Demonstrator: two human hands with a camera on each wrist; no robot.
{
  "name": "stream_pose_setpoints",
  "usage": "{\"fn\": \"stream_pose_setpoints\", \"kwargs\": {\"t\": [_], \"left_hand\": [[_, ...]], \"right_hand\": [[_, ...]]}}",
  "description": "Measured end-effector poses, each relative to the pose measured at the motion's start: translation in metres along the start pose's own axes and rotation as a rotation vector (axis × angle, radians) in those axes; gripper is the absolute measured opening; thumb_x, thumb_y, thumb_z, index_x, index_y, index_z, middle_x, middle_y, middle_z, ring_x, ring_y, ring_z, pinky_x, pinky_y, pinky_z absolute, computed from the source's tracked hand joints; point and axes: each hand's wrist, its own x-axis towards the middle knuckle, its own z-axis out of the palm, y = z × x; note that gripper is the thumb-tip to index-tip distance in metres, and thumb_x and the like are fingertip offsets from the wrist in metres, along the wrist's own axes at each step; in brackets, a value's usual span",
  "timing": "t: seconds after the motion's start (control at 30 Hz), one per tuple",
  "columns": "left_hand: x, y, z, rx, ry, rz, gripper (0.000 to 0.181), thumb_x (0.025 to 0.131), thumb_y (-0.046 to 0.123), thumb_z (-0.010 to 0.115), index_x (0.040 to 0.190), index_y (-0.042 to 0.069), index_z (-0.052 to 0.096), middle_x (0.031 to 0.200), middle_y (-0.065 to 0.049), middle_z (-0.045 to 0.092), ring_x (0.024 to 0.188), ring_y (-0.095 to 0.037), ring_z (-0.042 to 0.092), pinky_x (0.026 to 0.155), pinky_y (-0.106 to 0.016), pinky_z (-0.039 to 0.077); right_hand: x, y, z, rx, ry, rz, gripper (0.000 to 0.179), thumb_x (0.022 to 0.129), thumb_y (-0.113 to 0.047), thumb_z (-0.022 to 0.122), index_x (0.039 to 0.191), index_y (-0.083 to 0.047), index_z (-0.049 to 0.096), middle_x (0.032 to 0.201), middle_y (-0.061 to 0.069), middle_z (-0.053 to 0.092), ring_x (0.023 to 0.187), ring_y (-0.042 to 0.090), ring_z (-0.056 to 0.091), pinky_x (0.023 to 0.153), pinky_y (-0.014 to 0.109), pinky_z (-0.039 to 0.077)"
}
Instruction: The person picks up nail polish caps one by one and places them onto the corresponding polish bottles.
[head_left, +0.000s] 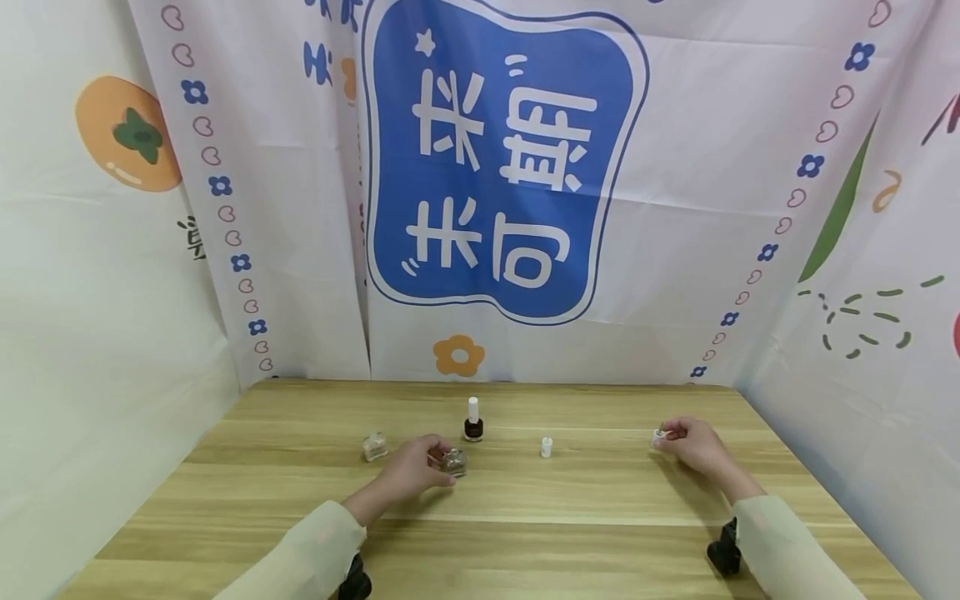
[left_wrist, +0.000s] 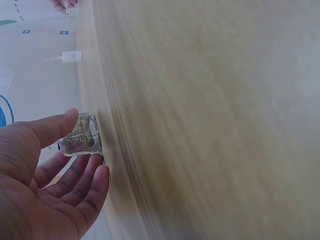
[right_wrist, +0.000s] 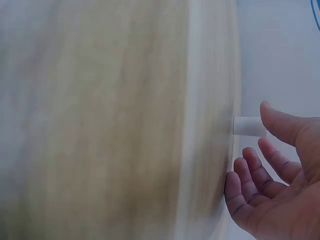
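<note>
My left hand (head_left: 411,471) holds a small clear nail polish bottle (head_left: 454,462) with no cap on it, at the middle left of the table. Gold-brown glitter shows inside this bottle (left_wrist: 80,135) in the left wrist view; the thumb is on one side and the fingers are curled by the other. Far to the right, my right hand (head_left: 697,446) pinches a white nail polish cap (head_left: 657,437) between thumb and index finger. That cap (right_wrist: 248,126) stands on the tabletop in the right wrist view, while the other fingers are loosely curled beside it.
A second white cap (head_left: 547,447) stands between the hands, its brush pointing up. Behind the left hand is a dark nail polish bottle (head_left: 473,425) with a white cap. Another uncapped bottle (head_left: 375,446) sits to the left. Printed cloth (head_left: 660,275) hangs around the wooden table (head_left: 540,550).
</note>
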Motion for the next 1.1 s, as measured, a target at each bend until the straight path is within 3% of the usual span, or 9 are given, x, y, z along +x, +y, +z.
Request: {"fn": "stream_pose_setpoints", "kwargs": {"t": [0.6, 1.1], "left_hand": [[0.0042, 0.002, 0.0035, 0.052, -0.01, 0.019, 0.029, 0.076, 0.009, 0.082, 0.097, 0.005, 0.064, 0.09, -0.001, 0.061, 0.081, -0.016, 0.056, 0.07, -0.033, 0.05], [0.0073, 0.0016, 0.0074, 0.085, 0.021, 0.024, 0.023, 0.075, 0.005, 0.081, 0.087, 0.007, 0.061, 0.083, 0.001, 0.059, 0.077, -0.015, 0.054, 0.067, -0.033, 0.048]], "right_hand": [[0.0099, 0.0013, 0.0043, -0.024, -0.026, 0.035, 0.03, 0.083, -0.007, 0.072, 0.103, 0.011, 0.06, 0.092, 0.013, 0.062, 0.084, 0.025, 0.055, 0.069, 0.031, 0.047], [0.0098, -0.0019, 0.0049, -0.028, -0.023, 0.045, 0.021, 0.084, -0.004, 0.071, 0.098, 0.009, 0.062, 0.088, 0.011, 0.062, 0.081, 0.024, 0.055, 0.068, 0.031, 0.045]]}}
